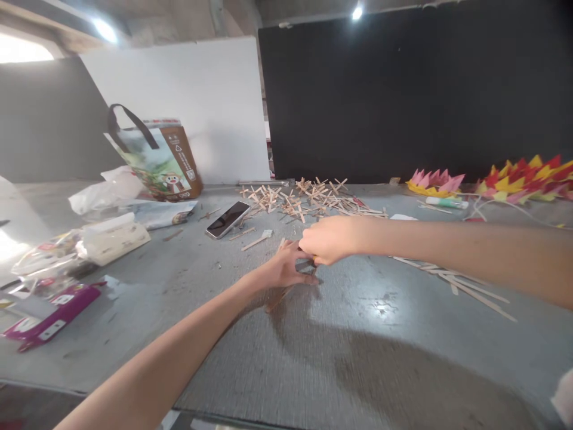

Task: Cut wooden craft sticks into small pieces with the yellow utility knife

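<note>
My left hand (286, 266) rests on the grey table (358, 352) near its middle, fingers curled down against the surface. My right hand (329, 239) is closed in a loose fist just above and to the right, touching the left fingertips. Both pinch something small that I cannot make out between them. A single wooden stick (256, 240) lies just left of the hands. A heap of crossed wooden sticks (304, 200) sits behind the hands. More long sticks (452, 279) lie under my right forearm.
A phone (227, 219) lies left of the stick heap. A brown handled bag (156, 158), plastic wrappers (105, 191) and a purple packet (54, 313) crowd the left side. Folded paper flowers (519, 176) and a glue tube (445, 203) lie at the back right.
</note>
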Motion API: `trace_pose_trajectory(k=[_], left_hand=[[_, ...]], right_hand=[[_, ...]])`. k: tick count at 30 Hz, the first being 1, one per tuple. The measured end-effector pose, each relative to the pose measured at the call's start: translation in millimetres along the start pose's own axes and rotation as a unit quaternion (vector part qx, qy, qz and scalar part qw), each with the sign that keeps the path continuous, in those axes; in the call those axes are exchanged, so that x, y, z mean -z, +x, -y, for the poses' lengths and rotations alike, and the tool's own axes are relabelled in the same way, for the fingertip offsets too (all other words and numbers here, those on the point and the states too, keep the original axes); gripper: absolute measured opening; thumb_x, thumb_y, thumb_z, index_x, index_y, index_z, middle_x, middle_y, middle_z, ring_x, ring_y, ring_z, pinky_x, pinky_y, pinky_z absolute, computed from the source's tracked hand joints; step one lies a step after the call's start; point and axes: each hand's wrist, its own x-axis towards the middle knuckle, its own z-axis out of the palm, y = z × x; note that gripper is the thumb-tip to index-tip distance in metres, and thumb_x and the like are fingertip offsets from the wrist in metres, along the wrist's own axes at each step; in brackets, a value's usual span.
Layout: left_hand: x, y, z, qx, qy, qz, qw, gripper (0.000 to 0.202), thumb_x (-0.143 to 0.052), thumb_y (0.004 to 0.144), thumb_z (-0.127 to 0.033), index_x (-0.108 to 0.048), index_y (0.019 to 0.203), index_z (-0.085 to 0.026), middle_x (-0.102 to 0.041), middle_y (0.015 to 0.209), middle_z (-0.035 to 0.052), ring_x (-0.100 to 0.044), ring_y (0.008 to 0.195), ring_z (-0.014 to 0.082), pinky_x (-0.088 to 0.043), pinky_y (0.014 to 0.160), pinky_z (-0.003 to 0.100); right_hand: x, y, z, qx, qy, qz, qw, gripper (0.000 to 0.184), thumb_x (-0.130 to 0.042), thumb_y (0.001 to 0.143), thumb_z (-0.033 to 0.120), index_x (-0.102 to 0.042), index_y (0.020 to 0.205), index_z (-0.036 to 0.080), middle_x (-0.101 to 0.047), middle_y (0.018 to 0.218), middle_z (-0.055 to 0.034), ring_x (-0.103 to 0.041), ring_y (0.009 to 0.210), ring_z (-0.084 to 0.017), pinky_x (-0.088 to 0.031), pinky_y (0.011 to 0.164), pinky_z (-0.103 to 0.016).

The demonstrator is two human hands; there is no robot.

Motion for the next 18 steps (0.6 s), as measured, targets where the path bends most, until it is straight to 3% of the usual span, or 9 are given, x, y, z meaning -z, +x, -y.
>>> trace_pose_trajectory(k=[6, 18], left_hand=[[1.8, -2.7, -2.6, -0.026, -0.01, -0.004, 1.0, 0.04, -0.091, 0.077, -0.049, -0.084, 0.107, -0.025, -0.071, 0.135, 0.0098, -0.054, 0.133, 0.0337, -0.036, 0.117, 0.049], [-2.1, -1.8, 2.0, -0.024, -0.011, -0.004, 1.0, 0.041, -0.089, 0.078, -0.051, -0.083, 0.11, -0.026, -0.068, 0.14, 0.0098, -0.054, 0.133, 0.0341, -0.034, 0.119, 0.053]], right_hand=[[0.3, 2.5, -5.4, -0.004, 0.016, 0.031, 0.999, 0.024, -0.066, 0.093, 0.026, -0.081, 0.105, 0.013, -0.073, 0.079, -0.01, -0.068, 0.07, -0.024, -0.042, 0.057, -0.031], [-1.2, 2.4, -3.2, 0.016, -0.017, 0.013, 1.0, 0.023, -0.065, 0.09, 0.023, -0.083, 0.103, 0.014, -0.076, 0.083, -0.0132, -0.07, 0.074, -0.026, -0.044, 0.061, -0.034]])
